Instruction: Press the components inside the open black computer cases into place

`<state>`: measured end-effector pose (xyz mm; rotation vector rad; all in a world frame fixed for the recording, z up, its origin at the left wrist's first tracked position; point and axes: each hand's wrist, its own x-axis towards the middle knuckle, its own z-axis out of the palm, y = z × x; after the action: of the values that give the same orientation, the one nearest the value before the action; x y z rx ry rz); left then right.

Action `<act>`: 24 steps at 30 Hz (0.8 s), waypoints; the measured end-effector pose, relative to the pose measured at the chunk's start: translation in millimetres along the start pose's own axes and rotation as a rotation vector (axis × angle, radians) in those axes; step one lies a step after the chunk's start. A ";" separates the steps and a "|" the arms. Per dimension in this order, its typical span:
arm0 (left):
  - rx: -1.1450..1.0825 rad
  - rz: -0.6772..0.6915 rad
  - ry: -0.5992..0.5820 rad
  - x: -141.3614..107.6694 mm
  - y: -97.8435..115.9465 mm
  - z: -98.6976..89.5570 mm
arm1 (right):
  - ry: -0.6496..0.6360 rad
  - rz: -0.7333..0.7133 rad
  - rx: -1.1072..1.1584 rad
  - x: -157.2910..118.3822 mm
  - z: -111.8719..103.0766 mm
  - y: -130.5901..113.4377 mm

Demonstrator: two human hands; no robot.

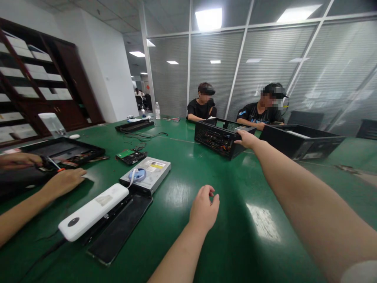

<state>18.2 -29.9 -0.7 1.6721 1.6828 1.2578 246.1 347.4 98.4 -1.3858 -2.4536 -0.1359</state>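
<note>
My right hand (246,140) reaches far out, its fingers closed over the near upper corner of a black computer case (210,137). The case lies open on the green table (182,228), and cables show inside it. My left hand (204,206) hovers over or rests on the table, loosely curled with the thumb apart and nothing in it. To its left sits a silver optical drive (159,171) with a small round blue object (137,175) on top. A white power strip (94,210) and a dark flat panel (122,230) lie in front of the drive.
A second black case (300,143) stands at the right. Two people (203,104) sit across the table. At the left, another person's hands (63,182) work with a tool near a black panel (64,151). A green circuit board (126,155) and loose cables (144,135) lie beyond the drive.
</note>
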 end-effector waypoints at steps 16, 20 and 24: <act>0.089 -0.036 -0.054 -3.9 4.9 -3.9 | -0.146 -0.015 -0.115 8.7 -12.0 4.9; 0.068 -0.055 -0.041 -2.6 3.2 -4.6 | -0.153 -0.055 -0.129 6.6 -18.9 4.0; 0.022 -0.047 -0.015 -0.8 -2.4 -2.0 | -0.154 -0.086 -0.180 -6.7 -33.2 -11.3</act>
<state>15.4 -30.9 -1.9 1.6405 1.7225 1.2065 247.3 328.1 128.4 -1.4102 -2.6872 -0.2868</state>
